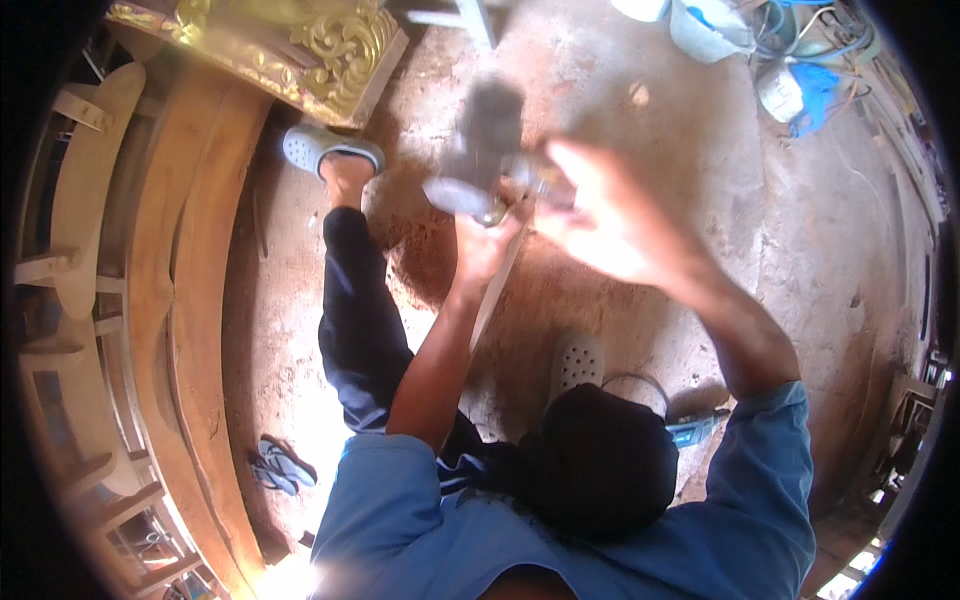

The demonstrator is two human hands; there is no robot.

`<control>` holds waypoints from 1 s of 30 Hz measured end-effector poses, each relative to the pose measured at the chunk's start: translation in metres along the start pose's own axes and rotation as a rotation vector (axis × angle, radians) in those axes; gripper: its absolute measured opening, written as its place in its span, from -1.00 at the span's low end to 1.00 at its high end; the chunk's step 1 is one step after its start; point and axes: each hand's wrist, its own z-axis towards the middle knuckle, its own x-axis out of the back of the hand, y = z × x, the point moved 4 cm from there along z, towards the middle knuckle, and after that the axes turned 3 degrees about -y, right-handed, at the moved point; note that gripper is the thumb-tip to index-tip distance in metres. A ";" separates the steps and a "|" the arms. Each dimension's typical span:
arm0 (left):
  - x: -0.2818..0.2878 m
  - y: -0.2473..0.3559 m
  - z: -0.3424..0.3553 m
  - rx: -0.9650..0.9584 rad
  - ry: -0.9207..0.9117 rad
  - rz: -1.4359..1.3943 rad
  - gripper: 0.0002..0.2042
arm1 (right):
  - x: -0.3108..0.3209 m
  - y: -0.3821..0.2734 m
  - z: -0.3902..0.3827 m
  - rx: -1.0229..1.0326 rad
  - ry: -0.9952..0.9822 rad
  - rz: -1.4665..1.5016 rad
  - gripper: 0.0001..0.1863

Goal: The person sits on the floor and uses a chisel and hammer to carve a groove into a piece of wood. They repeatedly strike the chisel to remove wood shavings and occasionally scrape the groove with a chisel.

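Left hand (484, 240) curls around a blurred object (459, 195) with a pale rounded end, held above the floor (790, 240), well inside its edges, probably steadying it for the right hand (592, 215) just beside; blur hides whether that one grips.

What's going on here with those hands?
Someone in a blue shirt has both hands close together over the floor. The left hand is at a greyish thing too blurred to name; the right hand is close beside it, partly blurred too. A gold carved panel is ahead, on the left.
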 end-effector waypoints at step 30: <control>-0.007 -0.021 0.005 0.222 -0.007 0.111 -0.81 | -0.191 0.250 -0.299 -1.207 -0.511 -0.297 -0.63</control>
